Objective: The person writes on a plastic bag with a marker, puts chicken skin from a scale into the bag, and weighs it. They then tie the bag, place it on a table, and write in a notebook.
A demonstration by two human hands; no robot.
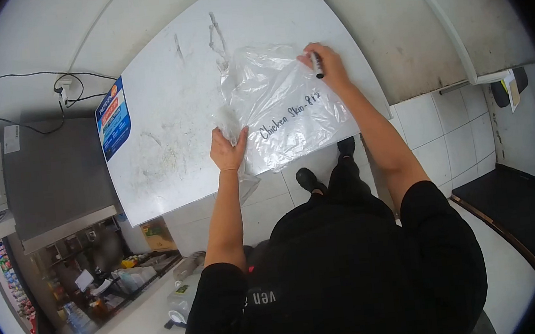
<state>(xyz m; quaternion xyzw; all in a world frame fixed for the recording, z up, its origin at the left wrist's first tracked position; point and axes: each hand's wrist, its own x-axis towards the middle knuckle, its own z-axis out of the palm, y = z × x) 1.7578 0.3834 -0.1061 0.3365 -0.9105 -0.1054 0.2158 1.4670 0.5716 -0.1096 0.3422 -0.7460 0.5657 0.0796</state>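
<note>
A clear plastic bag [283,94] is spread flat on the white surface, with "Chicken Skin" handwritten in black on it, followed by a number I cannot read surely. My right hand [329,69] is closed round a black marker [317,64] with a pale label, above the bag's upper right part. At the bag's left side, my left hand [227,150] grips bunched plastic between thumb and fingers. Some of the plastic hangs over the near edge of the surface below that hand.
The white tabletop [171,99] has dark smudges and a blue sticker [113,119] on its left edge. A grey box-like unit [56,174] stands at left, near a plugged-in cable [66,91]. Lower left are a clear plastic jug [180,301] and an opening with shelved goods.
</note>
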